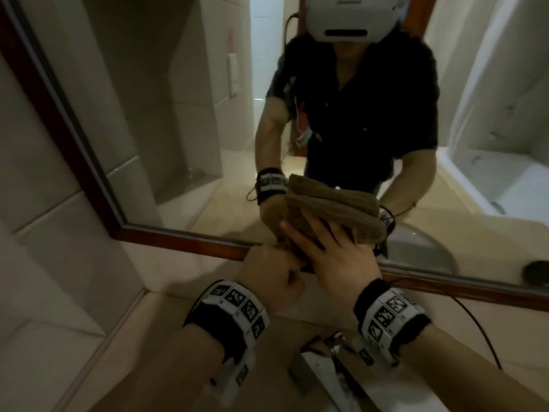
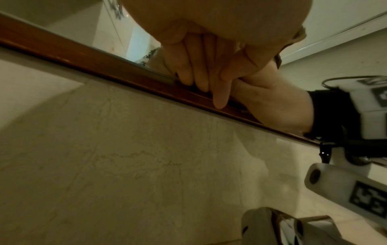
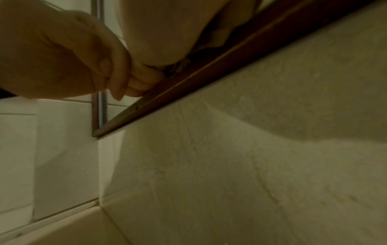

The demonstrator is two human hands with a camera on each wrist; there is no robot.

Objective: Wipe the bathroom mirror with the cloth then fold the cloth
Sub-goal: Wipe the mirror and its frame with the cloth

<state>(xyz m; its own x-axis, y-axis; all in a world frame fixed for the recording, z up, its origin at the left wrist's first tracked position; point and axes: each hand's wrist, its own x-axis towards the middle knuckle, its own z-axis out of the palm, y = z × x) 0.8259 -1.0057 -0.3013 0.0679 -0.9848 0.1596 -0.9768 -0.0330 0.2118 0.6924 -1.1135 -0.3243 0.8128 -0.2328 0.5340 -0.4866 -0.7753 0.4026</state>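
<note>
The wood-framed mirror [image 1: 178,138] fills the upper head view and reflects me. A brown cloth [image 1: 315,215] lies against the glass just above the bottom frame rail [image 1: 184,237]. My right hand [image 1: 329,248] presses flat on it with fingers spread. My left hand [image 1: 273,278] is curled just below and left, gripping the cloth's lower corner at the rail. In the left wrist view the left fingers [image 2: 199,77] curl against the rail [image 2: 83,61], with my right hand [image 2: 276,106] beside them. The right wrist view shows the left hand [image 3: 69,58] and cloth folds [image 3: 211,39] under my palm.
A beige stone backsplash [image 1: 178,272] runs under the mirror. A metal tap [image 1: 332,346] and a white basin [image 1: 395,394] sit below my wrists. Tiled wall [image 1: 38,203] stands at the left. A black cable [image 1: 475,319] trails from my right wrist.
</note>
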